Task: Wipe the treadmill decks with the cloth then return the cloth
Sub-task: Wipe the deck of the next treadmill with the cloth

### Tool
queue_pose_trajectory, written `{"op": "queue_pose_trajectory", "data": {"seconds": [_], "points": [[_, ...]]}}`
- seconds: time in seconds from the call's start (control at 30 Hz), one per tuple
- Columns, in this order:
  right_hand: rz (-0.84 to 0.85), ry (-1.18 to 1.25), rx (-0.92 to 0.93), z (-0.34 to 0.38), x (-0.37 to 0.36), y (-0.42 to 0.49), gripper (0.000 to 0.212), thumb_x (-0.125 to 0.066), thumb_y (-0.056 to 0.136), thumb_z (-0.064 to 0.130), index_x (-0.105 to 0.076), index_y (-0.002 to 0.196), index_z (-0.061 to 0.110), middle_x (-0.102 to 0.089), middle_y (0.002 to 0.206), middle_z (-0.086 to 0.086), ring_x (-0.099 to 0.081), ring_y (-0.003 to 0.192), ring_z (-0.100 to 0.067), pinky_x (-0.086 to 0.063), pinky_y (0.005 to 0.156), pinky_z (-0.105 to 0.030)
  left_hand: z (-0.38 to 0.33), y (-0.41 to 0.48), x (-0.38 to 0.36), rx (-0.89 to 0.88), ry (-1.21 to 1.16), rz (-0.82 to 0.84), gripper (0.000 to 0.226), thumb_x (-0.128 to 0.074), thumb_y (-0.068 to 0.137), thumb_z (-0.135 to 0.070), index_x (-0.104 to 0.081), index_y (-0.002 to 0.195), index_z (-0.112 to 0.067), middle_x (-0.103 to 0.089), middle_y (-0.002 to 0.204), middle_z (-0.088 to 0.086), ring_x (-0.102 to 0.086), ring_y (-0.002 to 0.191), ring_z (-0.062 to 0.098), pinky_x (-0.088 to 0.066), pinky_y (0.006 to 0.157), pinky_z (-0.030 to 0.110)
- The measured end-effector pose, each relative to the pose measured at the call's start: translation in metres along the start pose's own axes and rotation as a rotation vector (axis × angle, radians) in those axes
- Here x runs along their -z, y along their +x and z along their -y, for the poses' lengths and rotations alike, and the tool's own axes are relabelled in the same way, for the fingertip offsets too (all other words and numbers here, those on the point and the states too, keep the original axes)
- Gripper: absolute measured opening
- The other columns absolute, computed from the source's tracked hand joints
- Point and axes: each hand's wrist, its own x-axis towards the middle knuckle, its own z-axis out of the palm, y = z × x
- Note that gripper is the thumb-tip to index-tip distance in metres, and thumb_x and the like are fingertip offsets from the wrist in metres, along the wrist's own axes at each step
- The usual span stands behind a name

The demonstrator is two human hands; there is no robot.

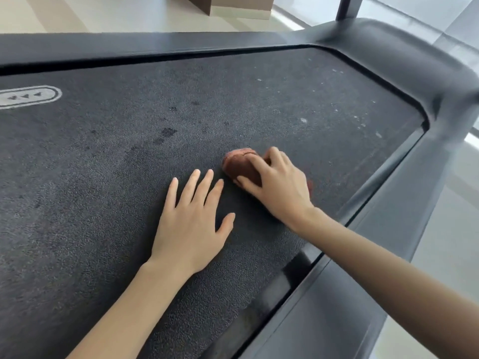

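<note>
One cloth (239, 165), reddish-brown and bunched into a wad, sits near the middle of the treadmill belt (103, 156), just toward three o'clock of centre in the head view. The right hand (278, 185) lies over it with fingers curled around the wad and the thumb pressed along its near edge, clamped on the cloth and bearing it down onto the belt; bunching it this way likely gives a firm pad to scrub the textured surface. The left hand (191, 218) rests flat on the belt just beside the cloth at about eight o'clock of it, fingers spread and apart, holding nothing; it seems placed there to brace the person's weight while leaning over the deck. Two hands, one cloth and one treadmill deck are in view; any other deck is out of the frame. Pale specks and smudges (303, 120) dot the belt toward one o'clock of the cloth, and darker damp-looking patches (166, 132) lie toward ten o'clock, so the wiping looks to be under way with the dusty far corner not yet covered. A direction marking (26, 96) is printed at nine o'clock, and the grey side rail (388, 221) frames the belt at four o'clock.
</note>
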Motion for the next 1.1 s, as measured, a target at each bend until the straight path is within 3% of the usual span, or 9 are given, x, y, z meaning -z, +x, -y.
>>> {"op": "queue_pose_trajectory", "data": {"seconds": [0.1, 0.27, 0.33, 0.5, 0.63, 0.73, 0.9, 1.0, 1.1], "points": [[0.03, 0.013, 0.021, -0.03, 0.0, 0.006, 0.045, -0.058, 0.083, 0.054, -0.061, 0.114, 0.021, -0.052, 0.096, -0.009, -0.055, 0.092, -0.029, -0.045, 0.059, -0.033, 0.001, 0.0, 0.001, -0.001, -0.014, 0.017, 0.072, -0.015, 0.086, -0.054, -0.037, 0.143, -0.015, -0.03, 0.152, 0.006, -0.022, 0.142, 0.023, -0.018, 0.115, 0.05], [0.101, -0.056, -0.332, -0.099, -0.016, 0.062, 0.05, -0.05, 0.089, 0.053, -0.054, 0.125, 0.019, -0.05, 0.112, -0.014, -0.05, 0.107, -0.035, -0.045, 0.077, -0.04, 0.001, -0.002, 0.001, 0.012, -0.016, 0.02, 0.069, -0.017, 0.089, -0.054, -0.034, 0.144, -0.017, -0.028, 0.153, 0.003, -0.02, 0.143, 0.022, -0.02, 0.115, 0.049], [0.095, -0.059, -0.357, -0.105, -0.024, 0.074, 0.051, -0.051, 0.088, 0.052, -0.055, 0.124, 0.016, -0.05, 0.112, -0.016, -0.051, 0.106, -0.038, -0.045, 0.079, -0.043, 0.0, -0.002, 0.0, 0.01, -0.014, 0.023, 0.067, -0.02, 0.089, -0.053, -0.035, 0.144, -0.017, -0.03, 0.152, 0.003, -0.022, 0.142, 0.021, -0.022, 0.114, 0.049], [-0.008, 0.002, -0.061, -0.057, -0.03, 0.07, 0.046, -0.057, 0.084, 0.053, -0.06, 0.114, 0.017, -0.051, 0.097, -0.013, -0.054, 0.09, -0.035, -0.034, 0.062, -0.032, -0.003, 0.006, 0.001, 0.057, 0.021, 0.035, 0.07, -0.021, 0.089, -0.055, -0.036, 0.143, -0.014, -0.029, 0.152, 0.003, -0.022, 0.142, 0.019, -0.022, 0.114, 0.047], [0.015, 0.064, 0.232, -0.01, -0.025, 0.068, 0.043, -0.056, 0.086, 0.051, -0.06, 0.112, 0.017, -0.051, 0.099, -0.009, -0.054, 0.087, -0.026, -0.029, 0.055, -0.028, -0.013, 0.021, 0.004, 0.175, 0.048, 0.041, 0.078, -0.009, 0.086, -0.058, -0.024, 0.147, -0.013, -0.017, 0.156, 0.003, -0.008, 0.145, 0.016, -0.01, 0.118, 0.042], [0.085, 0.15, 0.321, -0.034, -0.014, 0.061, 0.044, -0.057, 0.086, 0.051, -0.061, 0.115, 0.018, -0.052, 0.098, -0.01, -0.054, 0.086, -0.027, -0.032, 0.056, -0.028, -0.023, 0.019, 0.005, 0.23, 0.036, 0.027, 0.073, -0.014, 0.088, -0.055, -0.028, 0.146, -0.012, -0.019, 0.155, 0.002, -0.01, 0.144, 0.015, -0.013, 0.118, 0.043], [0.028, 0.215, 0.459, -0.098, -0.013, 0.039, 0.044, -0.051, 0.083, 0.054, -0.067, 0.107, 0.02, -0.053, 0.086, -0.006, -0.056, 0.073, -0.025, -0.043, 0.051, -0.028, -0.036, 0.015, 0.001, 0.314, 0.05, 0.016, 0.067, -0.02, 0.091, -0.051, -0.027, 0.146, -0.013, -0.019, 0.155, 0.0, -0.01, 0.144, 0.014, -0.016, 0.117, 0.043], [0.007, 0.21, 0.47, -0.091, -0.023, 0.06, 0.04, -0.057, 0.081, 0.051, -0.066, 0.099, 0.017, -0.053, 0.084, -0.008, -0.056, 0.072, -0.027, -0.038, 0.05, -0.028, -0.038, 0.017, 0.001, 0.323, 0.062, 0.04, 0.068, -0.019, 0.09, -0.052, -0.026, 0.147, -0.015, -0.016, 0.156, -0.003, -0.007, 0.144, 0.012, -0.011, 0.118, 0.04], [0.052, 0.173, 0.397, -0.059, -0.034, 0.096, 0.041, -0.057, 0.085, 0.049, -0.061, 0.111, 0.017, -0.053, 0.1, -0.011, -0.054, 0.087, -0.029, -0.03, 0.058, -0.03, -0.038, 0.016, 0.004, 0.339, 0.107, 0.07, 0.071, -0.01, 0.09, -0.055, -0.015, 0.149, -0.018, -0.005, 0.157, -0.006, 0.004, 0.144, 0.009, -0.002, 0.119, 0.036]]}}
